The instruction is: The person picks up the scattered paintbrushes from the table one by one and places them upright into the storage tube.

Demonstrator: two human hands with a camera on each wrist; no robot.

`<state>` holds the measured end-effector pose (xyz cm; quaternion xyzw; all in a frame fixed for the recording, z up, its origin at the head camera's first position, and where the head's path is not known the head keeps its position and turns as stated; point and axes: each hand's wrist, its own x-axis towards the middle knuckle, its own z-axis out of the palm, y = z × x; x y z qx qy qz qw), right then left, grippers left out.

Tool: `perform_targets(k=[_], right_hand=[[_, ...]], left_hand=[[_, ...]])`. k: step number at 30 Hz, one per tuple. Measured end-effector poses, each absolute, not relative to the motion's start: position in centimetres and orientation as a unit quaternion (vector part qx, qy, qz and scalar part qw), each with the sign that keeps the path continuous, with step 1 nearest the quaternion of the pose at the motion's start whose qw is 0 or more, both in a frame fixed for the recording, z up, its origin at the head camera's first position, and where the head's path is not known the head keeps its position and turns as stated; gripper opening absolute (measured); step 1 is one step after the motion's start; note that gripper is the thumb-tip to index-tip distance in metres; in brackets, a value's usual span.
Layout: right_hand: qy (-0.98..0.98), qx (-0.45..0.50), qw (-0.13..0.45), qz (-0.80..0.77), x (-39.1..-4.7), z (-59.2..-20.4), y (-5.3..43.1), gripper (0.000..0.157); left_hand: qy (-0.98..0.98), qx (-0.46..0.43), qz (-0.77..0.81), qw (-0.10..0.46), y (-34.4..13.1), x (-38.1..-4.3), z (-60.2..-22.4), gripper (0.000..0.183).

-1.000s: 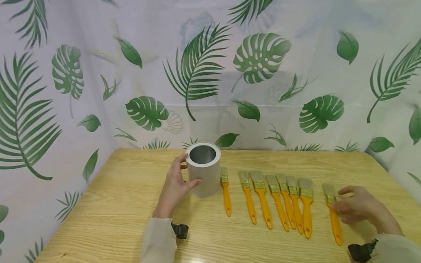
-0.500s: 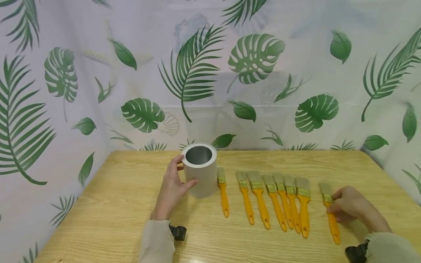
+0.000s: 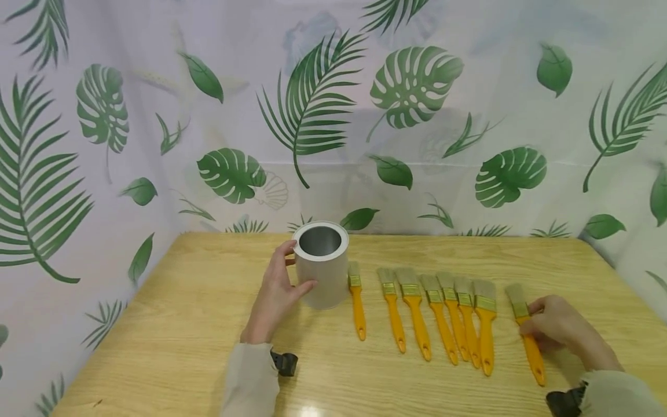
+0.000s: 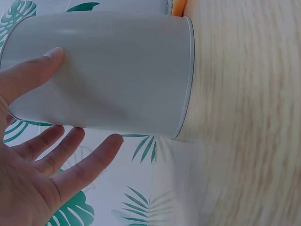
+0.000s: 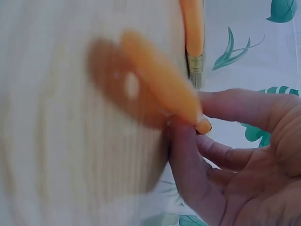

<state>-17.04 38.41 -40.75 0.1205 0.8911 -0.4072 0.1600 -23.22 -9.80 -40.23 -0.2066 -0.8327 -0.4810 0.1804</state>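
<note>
A pale grey-white metal can (image 3: 325, 284) with an open top stands upright on the table in the head view. My left hand (image 3: 275, 296) holds it from the left, thumb (image 4: 40, 70) on the near side and fingertips against the left side. At the right, my right hand (image 3: 565, 331) pinches the orange handle of a paintbrush (image 3: 534, 360). The right wrist view shows that handle (image 5: 162, 77) tilted, its end raised off the wood with a shadow beneath. Its bristles point to the back.
A lone paintbrush (image 3: 358, 310) lies against the can's right side. Several more paintbrushes (image 3: 417, 318) of differing widths lie in a row between the can and my right hand. A leaf-print cloth (image 3: 333, 116) hangs behind the wooden table (image 3: 172, 324).
My right hand has closed in on the rightmost paintbrush and now pinches its handle, which has shifted slightly. The left hand stays on the can.
</note>
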Motion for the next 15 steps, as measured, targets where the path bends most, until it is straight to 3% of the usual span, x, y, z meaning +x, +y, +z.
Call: perform_targets(k=[7,15], right_hand=[[0.856,0.147,0.111,-0.483,-16.6,-40.1,38.91,0.071],[0.815,0.153,0.04,-0.557,-16.61,-39.72,38.56,0.072]], left_hand=[[-0.836,-0.202,-0.484,0.16,-9.59,-23.33,-40.4,0.082],[-0.835,-0.2,-0.485,0.165,-9.76,-23.25,-40.27,0.082]])
